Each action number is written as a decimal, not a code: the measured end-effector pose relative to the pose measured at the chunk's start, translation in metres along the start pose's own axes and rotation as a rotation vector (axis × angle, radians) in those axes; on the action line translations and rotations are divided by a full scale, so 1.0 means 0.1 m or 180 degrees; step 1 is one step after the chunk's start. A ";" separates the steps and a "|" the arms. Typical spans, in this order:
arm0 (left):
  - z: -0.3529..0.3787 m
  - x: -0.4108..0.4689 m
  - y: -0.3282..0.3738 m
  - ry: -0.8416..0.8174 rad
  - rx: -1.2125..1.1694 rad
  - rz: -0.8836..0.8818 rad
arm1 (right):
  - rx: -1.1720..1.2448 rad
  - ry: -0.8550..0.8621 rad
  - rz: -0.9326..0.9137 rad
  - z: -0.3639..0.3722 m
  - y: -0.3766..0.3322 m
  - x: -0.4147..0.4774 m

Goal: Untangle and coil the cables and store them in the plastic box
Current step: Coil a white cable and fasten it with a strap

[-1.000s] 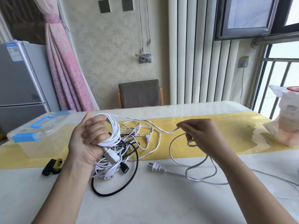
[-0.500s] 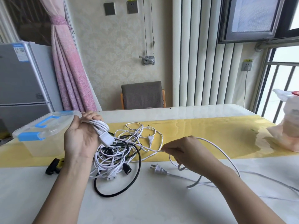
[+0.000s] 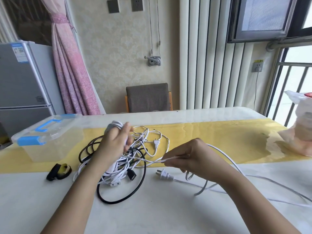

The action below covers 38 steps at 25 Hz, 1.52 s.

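Your left hand [image 3: 116,142] grips one white coil [image 3: 116,123], your right hand [image 3: 194,157] pinches one white cable [image 3: 152,161], and one box [image 3: 45,149] sits by the table [image 3: 168,210]'s left edge.

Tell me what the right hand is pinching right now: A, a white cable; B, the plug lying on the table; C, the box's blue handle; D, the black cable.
A: the right hand pinches a white cable that runs across to the coil gripped by the left hand.
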<state>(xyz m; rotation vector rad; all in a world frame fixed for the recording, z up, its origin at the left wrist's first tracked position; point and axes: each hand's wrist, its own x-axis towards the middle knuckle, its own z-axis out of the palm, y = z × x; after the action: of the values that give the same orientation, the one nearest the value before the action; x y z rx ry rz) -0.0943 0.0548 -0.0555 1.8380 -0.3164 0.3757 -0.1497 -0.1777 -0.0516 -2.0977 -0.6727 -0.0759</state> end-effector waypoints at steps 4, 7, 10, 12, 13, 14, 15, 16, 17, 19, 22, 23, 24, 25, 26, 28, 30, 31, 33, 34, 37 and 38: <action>0.13 -0.19 0.09 -0.1127 0.0720 -0.0605 | 0.0194 0.0543 -0.0219 -0.04 -0.03 -0.02; 0.21 -0.31 0.19 -0.2178 0.0591 -0.1236 | 0.0298 0.0959 -0.0332 -0.06 -0.03 -0.02; 0.20 -0.30 0.23 -0.2800 -0.0202 -0.1653 | 0.0088 0.1204 -0.0441 -0.06 0.02 0.01; 0.16 -0.24 0.22 -0.3511 -0.1042 -0.1896 | -0.0014 0.1242 -0.0393 -0.07 0.05 0.03; 0.13 -0.21 0.20 -0.3932 -0.1516 -0.1971 | 0.0068 0.1103 -0.0217 -0.08 0.07 0.04; 0.09 -0.20 0.19 -0.4300 -0.1960 -0.1974 | 0.0198 0.0808 0.0020 -0.10 0.09 0.04; 0.07 -0.18 0.17 -0.4548 -0.2322 -0.1871 | 0.0361 0.0404 0.0235 -0.12 0.10 0.04; 0.05 -0.17 0.16 -0.4667 -0.2607 -0.1713 | 0.0633 -0.0023 0.0358 -0.14 0.11 0.04; 0.04 -0.16 0.16 -0.4670 -0.2827 -0.1574 | 0.0984 -0.0408 0.0371 -0.15 0.12 0.03; 0.07 -0.15 0.15 -0.4451 -0.3182 -0.1440 | 0.1562 -0.0972 0.0224 -0.17 0.14 0.03; 0.08 -0.12 0.13 -0.4015 -0.3726 -0.1314 | 0.2025 -0.1392 -0.0022 -0.15 0.17 0.05; 0.08 -0.10 0.13 -0.3858 -0.3946 -0.1269 | 0.2286 -0.1382 -0.0062 -0.14 0.19 0.07; 0.06 -0.09 0.13 -0.3673 -0.4161 -0.1233 | 0.2595 -0.1288 0.0020 -0.13 0.20 0.08; 0.05 -0.07 0.13 -0.3476 -0.4355 -0.1208 | 0.2896 -0.1137 0.0218 -0.12 0.19 0.08; 0.03 -0.07 0.13 -0.3284 -0.4521 -0.1191 | 0.3093 -0.1006 0.0435 -0.12 0.19 0.09; 0.01 -0.06 0.13 -0.2962 -0.4734 -0.1162 | 0.3079 -0.0928 0.0739 -0.11 0.17 0.08; 0.00 -0.07 0.12 -0.2762 -0.4835 -0.1126 | 0.2883 -0.0887 0.0978 -0.08 0.15 0.08; 0.01 -0.07 0.11 -0.2682 -0.4841 -0.1098 | 0.2787 -0.0763 0.1086 -0.07 0.16 0.10; 0.02 -0.07 0.10 -0.2537 -0.4829 -0.1036 | 0.2526 -0.0407 0.1172 -0.06 0.18 0.12; 0.02 -0.08 0.08 -0.2448 -0.4836 -0.1018 | 0.2372 -0.0253 0.1169 -0.08 0.18 0.13; 0.05 -0.08 0.02 -0.2157 -0.4700 -0.0963 | 0.2151 -0.0043 0.1084 -0.18 0.22 0.11; 0.05 -0.08 -0.01 -0.2072 -0.4644 -0.0946 | 0.2365 -0.0089 0.0963 -0.23 0.26 0.11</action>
<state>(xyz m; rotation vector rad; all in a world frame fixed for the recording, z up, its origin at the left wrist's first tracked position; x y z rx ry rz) -0.1005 0.0500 -0.0609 0.4709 -0.5440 -0.5880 -0.1230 -0.2023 -0.0545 -1.4541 -0.3155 0.3270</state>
